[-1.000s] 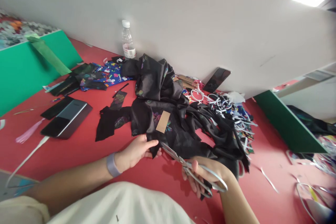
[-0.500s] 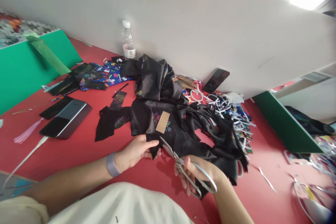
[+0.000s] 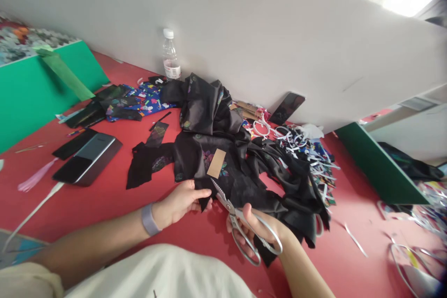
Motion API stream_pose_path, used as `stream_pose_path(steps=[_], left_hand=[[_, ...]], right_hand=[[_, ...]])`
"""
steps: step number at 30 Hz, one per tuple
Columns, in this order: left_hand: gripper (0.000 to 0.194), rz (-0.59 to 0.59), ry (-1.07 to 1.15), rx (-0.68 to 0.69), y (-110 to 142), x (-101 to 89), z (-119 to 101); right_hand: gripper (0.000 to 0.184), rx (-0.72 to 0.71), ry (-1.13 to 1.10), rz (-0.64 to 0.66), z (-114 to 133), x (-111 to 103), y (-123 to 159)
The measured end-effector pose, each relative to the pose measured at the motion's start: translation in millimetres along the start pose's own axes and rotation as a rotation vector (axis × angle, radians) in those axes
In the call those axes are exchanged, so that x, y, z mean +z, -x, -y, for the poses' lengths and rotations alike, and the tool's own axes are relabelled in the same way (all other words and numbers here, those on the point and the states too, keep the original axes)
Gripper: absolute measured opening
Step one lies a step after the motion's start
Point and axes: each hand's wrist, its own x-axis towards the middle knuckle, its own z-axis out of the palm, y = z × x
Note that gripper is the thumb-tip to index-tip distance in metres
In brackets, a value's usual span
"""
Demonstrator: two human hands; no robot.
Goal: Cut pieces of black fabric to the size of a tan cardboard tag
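Note:
My left hand (image 3: 185,200) pinches the near edge of the black fabric (image 3: 240,191), a dark corner of it hanging between thumb and fingers. In my right hand (image 3: 254,223) is a pair of metal scissors (image 3: 229,207), thumb and fingers at the handle loops. The serrated blade points up and left, its tip at the fabric close to my left fingertips. A tan cardboard rectangle (image 3: 216,163) lies on the fabric just beyond the tip, over a coloured flower print. More black fabric (image 3: 202,107) is bunched up behind.
Cut black pieces (image 3: 139,165) lie to the left, near a black device with a phone (image 3: 87,153) and white cable. A plastic bottle (image 3: 171,58) and another phone (image 3: 288,107) stand by the grey partition (image 3: 244,32). White loops and straps (image 3: 296,139) pile at right. Green panels (image 3: 380,163) flank the red table.
The scissors have moved slightly left and forward, nearer to my left fingers and further along the fabric. My left hand keeps its hold with hardly any movement.

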Motion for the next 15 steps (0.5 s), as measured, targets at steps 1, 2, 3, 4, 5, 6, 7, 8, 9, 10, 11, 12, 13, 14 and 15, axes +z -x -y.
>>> stream_pose_path(steps=[1, 2, 3, 4, 5, 6, 7, 8, 9, 10, 11, 12, 13, 14, 15], left_hand=[[0.023, -0.003, 0.001, 0.000, 0.2, 0.2, -0.4], [0.022, -0.006, 0.001, -0.001, 0.3, 0.4, -0.6], [0.022, -0.008, 0.001, -0.001, 0.4, 0.6, -0.8], [0.022, -0.011, 0.000, 0.000, 0.5, 0.7, -0.8], [0.022, -0.015, 0.000, 0.000, 0.5, 0.8, -0.8], [0.022, -0.018, -0.001, 0.000, 0.6, 0.8, -0.7], [0.022, -0.020, -0.001, -0.001, 0.6, 0.7, -0.5], [0.022, -0.021, 0.000, 0.000, 0.5, 0.6, -0.2], [0.022, -0.021, 0.000, 0.001, 0.4, 0.4, 0.0], [0.022, -0.022, 0.003, 0.001, 0.3, 0.2, 0.3], [0.022, -0.022, 0.007, 0.000, 0.0, -0.1, 0.5], [0.022, -0.024, 0.013, -0.002, -0.3, -0.4, 0.7], [0.022, -0.027, 0.020, -0.006, -0.6, -0.7, 0.7], [0.022, -0.032, 0.025, -0.011, -0.8, -1.0, 0.5], [0.021, -0.039, 0.030, -0.018, -1.0, -1.2, 0.2]], right_hand=[[0.092, -0.008, 0.000, -0.008, -3.4, -0.7, -1.3], [0.092, -0.018, 0.001, -0.015, -6.7, -1.3, -2.9], [0.093, -0.027, 0.002, -0.022, -9.6, -1.7, -4.5], [0.093, -0.033, 0.004, -0.024, -11.8, -2.0, -6.1], [0.095, -0.039, 0.006, -0.024, -13.0, -1.9, -7.6], [0.095, -0.044, 0.008, -0.022, -13.2, -1.4, -8.7], [0.095, -0.049, 0.007, -0.023, -12.5, -0.7, -9.4], [0.095, -0.052, 0.005, -0.026, -11.1, 0.2, -9.6], [0.094, -0.055, 0.004, -0.030, -9.3, 1.1, -9.4], [0.093, -0.058, 0.002, -0.037, -7.3, 2.1, -8.9], [0.092, -0.059, -0.001, -0.044, -5.5, 2.8, -8.2], [0.091, -0.062, -0.003, -0.050, -4.2, 3.2, -7.4], [0.091, -0.067, -0.004, -0.053, -3.4, 3.4, -6.9], [0.090, -0.071, -0.003, -0.055, -3.3, 3.3, -6.6], [0.090, -0.075, 0.003, -0.057, -3.7, 3.0, -6.8]])
